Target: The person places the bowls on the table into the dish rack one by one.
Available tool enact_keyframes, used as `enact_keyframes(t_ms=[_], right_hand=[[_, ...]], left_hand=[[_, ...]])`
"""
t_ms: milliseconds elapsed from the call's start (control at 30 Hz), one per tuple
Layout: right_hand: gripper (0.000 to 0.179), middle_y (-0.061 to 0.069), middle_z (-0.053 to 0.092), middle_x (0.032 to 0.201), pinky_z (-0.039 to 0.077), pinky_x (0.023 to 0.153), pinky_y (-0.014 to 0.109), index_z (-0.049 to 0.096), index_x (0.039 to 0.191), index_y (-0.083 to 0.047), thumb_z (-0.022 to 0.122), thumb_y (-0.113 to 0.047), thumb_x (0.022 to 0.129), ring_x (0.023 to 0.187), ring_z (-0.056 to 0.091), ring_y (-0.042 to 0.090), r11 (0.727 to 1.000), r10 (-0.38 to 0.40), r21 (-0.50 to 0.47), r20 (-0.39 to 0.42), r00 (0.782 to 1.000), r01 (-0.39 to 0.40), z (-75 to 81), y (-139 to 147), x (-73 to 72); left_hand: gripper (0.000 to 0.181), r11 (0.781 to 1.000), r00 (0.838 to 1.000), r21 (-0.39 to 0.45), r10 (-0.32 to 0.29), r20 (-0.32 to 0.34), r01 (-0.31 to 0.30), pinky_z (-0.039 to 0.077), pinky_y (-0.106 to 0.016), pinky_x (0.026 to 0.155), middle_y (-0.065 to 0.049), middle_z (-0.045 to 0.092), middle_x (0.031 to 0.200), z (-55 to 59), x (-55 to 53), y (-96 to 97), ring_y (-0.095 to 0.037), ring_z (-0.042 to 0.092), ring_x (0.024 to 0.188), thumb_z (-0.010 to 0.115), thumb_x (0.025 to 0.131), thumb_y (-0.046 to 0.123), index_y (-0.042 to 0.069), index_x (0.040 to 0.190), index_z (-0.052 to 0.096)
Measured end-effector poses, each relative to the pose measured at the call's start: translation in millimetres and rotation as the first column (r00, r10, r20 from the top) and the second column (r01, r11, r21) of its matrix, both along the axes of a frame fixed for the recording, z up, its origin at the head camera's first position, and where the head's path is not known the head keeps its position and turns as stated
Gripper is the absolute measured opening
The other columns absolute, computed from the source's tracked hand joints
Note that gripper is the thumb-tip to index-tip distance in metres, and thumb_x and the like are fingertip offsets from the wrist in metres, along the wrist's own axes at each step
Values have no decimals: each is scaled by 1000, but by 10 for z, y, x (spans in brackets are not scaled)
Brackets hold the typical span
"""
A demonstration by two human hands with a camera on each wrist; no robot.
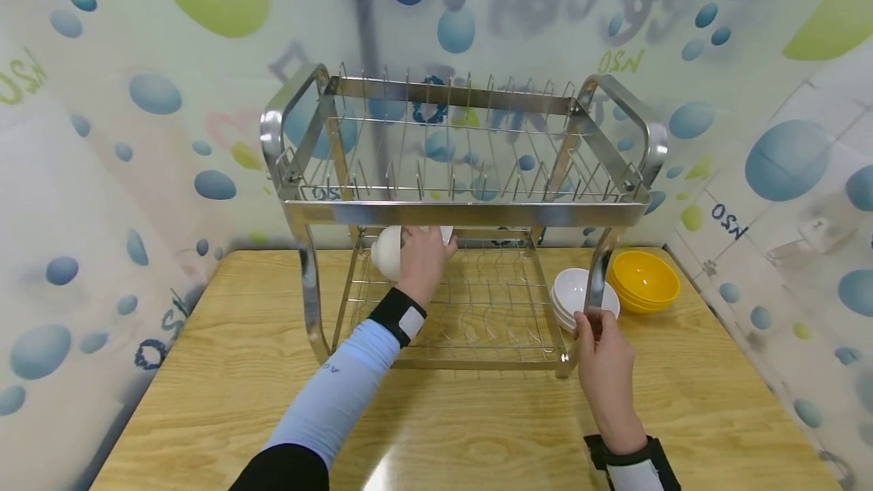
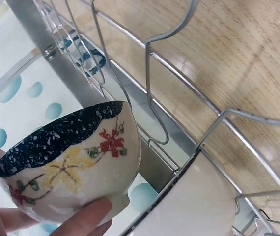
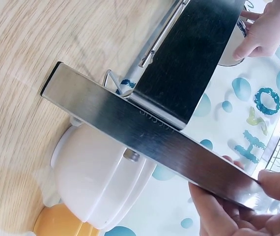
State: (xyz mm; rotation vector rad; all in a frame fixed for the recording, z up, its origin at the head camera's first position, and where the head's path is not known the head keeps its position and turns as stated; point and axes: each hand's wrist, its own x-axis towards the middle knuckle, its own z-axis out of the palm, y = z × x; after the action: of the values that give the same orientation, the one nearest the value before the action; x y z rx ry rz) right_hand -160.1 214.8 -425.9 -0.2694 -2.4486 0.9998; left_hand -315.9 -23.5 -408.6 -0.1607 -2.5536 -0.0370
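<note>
My left hand (image 1: 424, 260) is in the lower tier of a metal dish rack (image 1: 464, 214). It grips a cream bowl (image 2: 81, 162) with a speckled dark blue rim band and red and yellow flowers; the bowl is tilted above the wires. Beside it, a white bowl (image 2: 189, 201) with a thin dark rim leans in the rack. At the rack's front right leg (image 3: 145, 142), my right hand (image 1: 605, 370) holds the flat metal bar between thumb and fingers. In the head view the left hand partly hides the bowls.
Stacked white bowls (image 1: 573, 290) stand on the wooden table (image 1: 464, 430) just right of the rack, by my right hand. Behind them are stacked yellow bowls (image 1: 644, 279). The upper tier's wire dividers (image 1: 436, 188) hang over the lower tier. A patterned wall covering (image 1: 204, 97) surrounds the table.
</note>
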Motion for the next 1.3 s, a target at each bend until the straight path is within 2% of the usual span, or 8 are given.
enact_keyframes(t_ms=[267, 433, 633, 933, 1133, 1300], right_hand=[[29, 11, 62, 81, 45, 58, 19, 55, 106, 1, 51, -27, 98, 74, 56, 21, 1000, 0, 12, -27, 1000, 0, -8, -2, 2], [29, 10, 61, 80, 44, 56, 19, 55, 105, 1, 52, -26, 98, 73, 55, 21, 1000, 8, 16, -40, 999, -7, -17, -5, 0], [29, 10, 61, 80, 44, 57, 19, 55, 106, 1, 51, -27, 98, 73, 55, 21, 1000, 5, 14, -36, 999, -4, -12, -4, 0], [30, 11, 62, 82, 46, 59, 19, 55, 107, 1, 50, -28, 98, 75, 57, 22, 1000, 3, 7, -23, 1000, -3, 2, -5, 4], [31, 11, 62, 84, 46, 62, 16, 55, 108, 1, 50, -29, 98, 77, 58, 22, 1000, 9, 1, -11, 1000, -9, 25, -5, -2], [30, 11, 62, 83, 46, 63, 17, 54, 108, 0, 50, -28, 98, 78, 58, 23, 1000, 7, -5, 10, 1000, -7, 24, -6, 0]], left_hand=[[48, 999, 1000, 47, 22, -3, -21, 56, -37, 56, -32, 62, 91, -26, -4, 18, -37, 64, 81, 58, 91, 45, -2, 88, 69], [49, 996, 998, 76, 31, 52, -35, 57, -37, 56, -33, 60, 97, -53, -2, 27, -40, 64, 85, 59, 91, 45, -3, 95, 67], [51, 994, 996, 91, 50, 72, -57, 57, -37, 57, -35, 59, 103, -89, -12, 45, -41, 65, 87, 59, 91, 45, -4, 105, 66], [50, 990, 994, 125, 49, 95, -61, 58, -37, 60, -32, 58, 97, -98, -28, 29, -38, 64, 81, 60, 91, 43, -5, 103, 65], [45, 986, 995, 156, 46, 91, -60, 57, -36, 55, -33, 59, 95, -80, -25, 22, -37, 65, 74, 62, 90, 40, -4, 101, 65], [42, 982, 988, 181, 25, 151, -53, 56, -35, 53, -31, 58, 93, -70, -6, 6, -35, 65, 71, 58, 93, 40, -1, 104, 62]])
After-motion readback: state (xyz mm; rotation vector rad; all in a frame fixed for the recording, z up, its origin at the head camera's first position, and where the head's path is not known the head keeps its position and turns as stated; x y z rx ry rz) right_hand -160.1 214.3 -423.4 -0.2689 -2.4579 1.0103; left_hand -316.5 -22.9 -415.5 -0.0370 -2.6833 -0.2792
